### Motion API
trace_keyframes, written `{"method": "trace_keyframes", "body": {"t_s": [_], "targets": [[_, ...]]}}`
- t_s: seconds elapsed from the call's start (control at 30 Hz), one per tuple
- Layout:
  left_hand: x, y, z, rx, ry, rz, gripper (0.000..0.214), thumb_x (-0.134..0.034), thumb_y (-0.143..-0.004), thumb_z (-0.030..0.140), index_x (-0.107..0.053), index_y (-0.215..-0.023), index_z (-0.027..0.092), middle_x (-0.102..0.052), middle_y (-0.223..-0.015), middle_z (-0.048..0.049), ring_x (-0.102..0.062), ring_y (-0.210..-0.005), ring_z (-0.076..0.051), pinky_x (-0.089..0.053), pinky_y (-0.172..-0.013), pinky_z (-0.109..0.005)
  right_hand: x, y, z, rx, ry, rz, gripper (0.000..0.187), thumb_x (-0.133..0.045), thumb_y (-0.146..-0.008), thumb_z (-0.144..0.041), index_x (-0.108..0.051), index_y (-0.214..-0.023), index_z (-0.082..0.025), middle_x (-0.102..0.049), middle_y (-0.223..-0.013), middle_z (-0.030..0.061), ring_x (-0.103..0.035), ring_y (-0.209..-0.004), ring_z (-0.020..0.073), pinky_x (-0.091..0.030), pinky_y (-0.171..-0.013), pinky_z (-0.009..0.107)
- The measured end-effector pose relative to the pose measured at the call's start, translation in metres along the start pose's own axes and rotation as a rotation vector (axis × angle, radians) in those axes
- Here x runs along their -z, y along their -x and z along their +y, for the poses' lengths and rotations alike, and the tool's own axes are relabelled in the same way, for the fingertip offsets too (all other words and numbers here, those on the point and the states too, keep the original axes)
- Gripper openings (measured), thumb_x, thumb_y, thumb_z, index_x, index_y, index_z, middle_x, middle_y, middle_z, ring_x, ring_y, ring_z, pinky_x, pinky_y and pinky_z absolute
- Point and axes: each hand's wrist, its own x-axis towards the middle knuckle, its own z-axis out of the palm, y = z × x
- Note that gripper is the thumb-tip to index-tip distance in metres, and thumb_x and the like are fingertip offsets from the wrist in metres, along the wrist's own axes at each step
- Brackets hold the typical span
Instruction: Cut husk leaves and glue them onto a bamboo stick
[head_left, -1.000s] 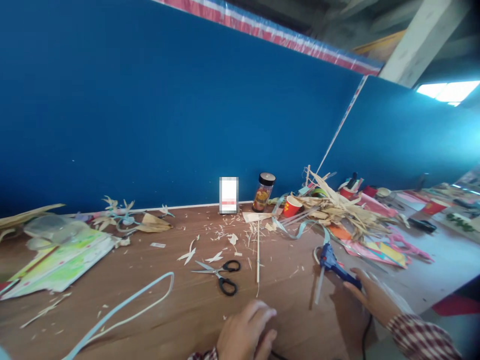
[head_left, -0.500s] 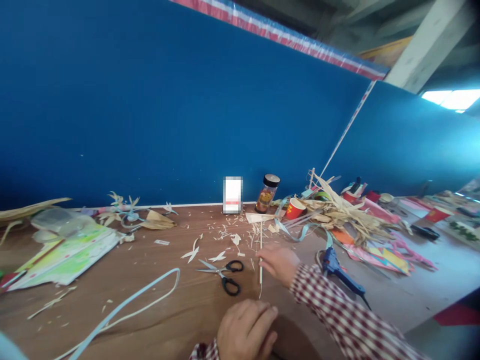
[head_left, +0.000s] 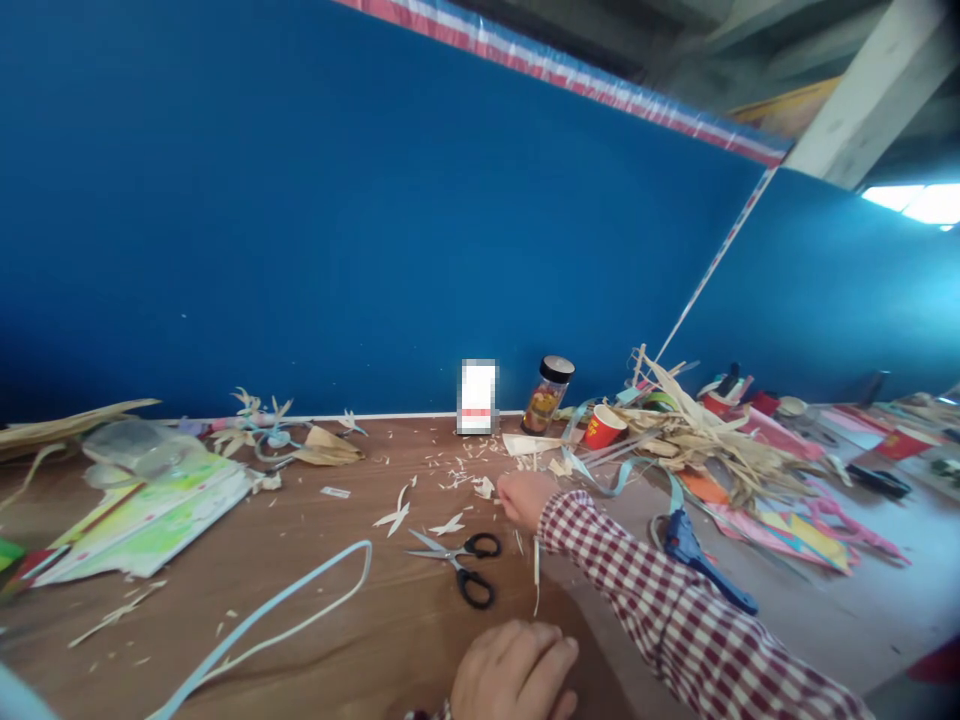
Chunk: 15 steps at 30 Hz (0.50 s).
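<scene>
My right hand reaches forward over the wooden table, its fingers curled and closed beside a pale husk scrap; what they hold, if anything, is hidden. Under its wrist lies a thin cream stick, partly covered by the sleeve. Close to me, my left hand rests with fingers bent and pressed together, and its grip is out of sight. Between the hands, a little to the left, black-handled scissors lie with blades apart. Cut pale husk pieces are near their tips.
A tilted jar, a red paper cup and a heap of dry husks stand at the back right. A blue glue gun lies right of my arm. Leftward are a light blue strip and a green-painted sheet.
My right hand has moved forward from the cream stick toward the husk scraps, its forearm now crossing over the stick. The left hand stays at the near edge. The view has shifted slightly.
</scene>
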Motion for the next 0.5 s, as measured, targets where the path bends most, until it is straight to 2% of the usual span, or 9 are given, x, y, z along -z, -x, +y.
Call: {"method": "trace_keyframes", "body": {"t_s": [0.13,0.3,0.5], "targets": [[-0.003,0.001,0.001,0.010,-0.007,0.007,0.026,-0.036,-0.083,0.031,-0.060,-0.090,0.022,-0.068,-0.072,-0.0024,-0.062,-0.059,-0.015,-0.045,-0.052,-0.024,0.005,-0.006,0.012,-0.010,-0.035,0.020,0.013,-0.046,-0.080,-0.019,-0.058,-0.085,-0.017,-0.062,-0.081,0.0062,-0.057,-0.078,0.0184,-0.038,-0.066,0.025],[-0.004,0.000,0.001,0.046,-0.022,0.018,0.027,-0.035,-0.084,0.031,-0.060,-0.088,0.023,-0.069,-0.071,-0.0015,-0.062,-0.061,-0.015,-0.045,-0.053,-0.025,0.001,-0.009,0.016,0.008,-0.099,0.037,0.016,-0.050,-0.076,-0.014,-0.058,-0.088,-0.020,-0.062,-0.085,0.0020,-0.056,-0.077,0.0154,-0.037,-0.066,0.023],[-0.004,-0.001,0.002,0.045,-0.015,0.006,0.028,-0.034,-0.084,0.033,-0.060,-0.088,0.023,-0.069,-0.071,-0.0012,-0.062,-0.060,-0.015,-0.045,-0.054,-0.025,-0.003,-0.016,0.015,-0.011,-0.184,0.082,0.016,-0.044,-0.082,-0.019,-0.059,-0.090,-0.020,-0.060,-0.092,0.0033,-0.054,-0.086,0.0156,-0.036,-0.072,0.024]]}}
